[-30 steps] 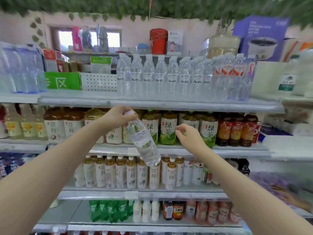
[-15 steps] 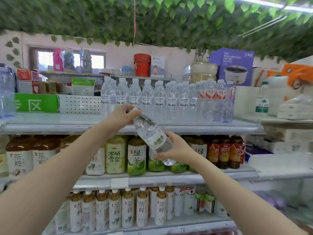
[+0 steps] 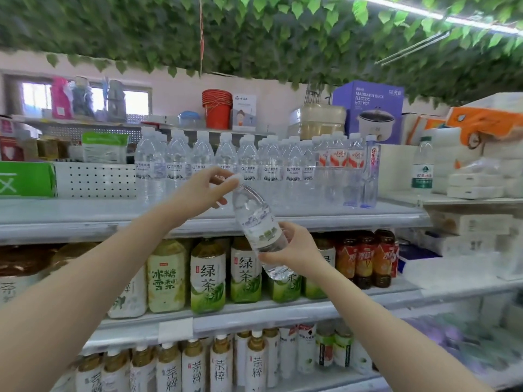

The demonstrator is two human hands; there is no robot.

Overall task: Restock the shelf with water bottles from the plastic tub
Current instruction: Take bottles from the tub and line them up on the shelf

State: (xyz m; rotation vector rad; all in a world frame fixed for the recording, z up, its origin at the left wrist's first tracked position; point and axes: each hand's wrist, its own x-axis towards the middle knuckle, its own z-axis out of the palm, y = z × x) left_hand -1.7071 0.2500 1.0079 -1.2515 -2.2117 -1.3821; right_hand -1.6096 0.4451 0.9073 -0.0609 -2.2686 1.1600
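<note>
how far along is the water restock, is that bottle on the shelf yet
Done: rows of water bottles stand on the top shelf. In hand: one tilted bottle, left hand at its cap, right hand gripping its lower body, held before the shelf edge, not set down. Left: stand it upright on that shelf. The tub is out of view, so how many remain cannot be told.

Bright, even lighting overall. Window (image 3: 136, 102) is blowing out white at upper left; tube light (image 3: 402, 7) is glaring top right. Leaves (image 3: 85, 29) and lower right corner are smearing with blur. Shelf (image 3: 85, 219) edges are bowing from wide-angle distortion.
</note>
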